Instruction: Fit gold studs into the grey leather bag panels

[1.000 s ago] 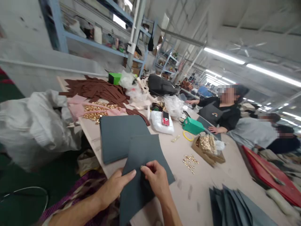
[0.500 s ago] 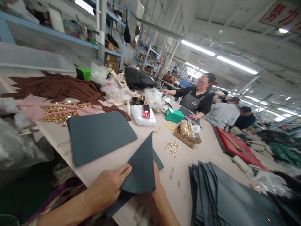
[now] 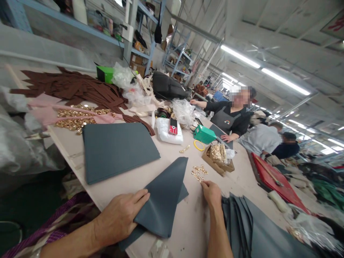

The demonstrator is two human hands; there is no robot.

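Strip lights hang over a crowded workroom, and a pale beige worktable point(image 3: 195, 218) stretches from the near left to the far right. At its near middle lies a dark slate-blue, flexible doubled-over sheet point(image 3: 163, 197); the left hand point(image 3: 118, 215) is nearly closed on its left edge, fingers on top, thumb hidden. To the right, the right hand point(image 3: 212, 193) has its fingertips drawn together at the near edge of some small, shiny gold-coloured metal pieces point(image 3: 198, 172); whether it grips one, I cannot tell. Being loose, tiny and probably slick, the pieces could scatter or slip from a hurried pinch. Held at one side only, the sheet might spring open or slide if the left fingers slacken. On the near right, the fanned dark slate-blue panels point(image 3: 274, 229) stand close beside the right forearm, so a careless sweep could knock them askew
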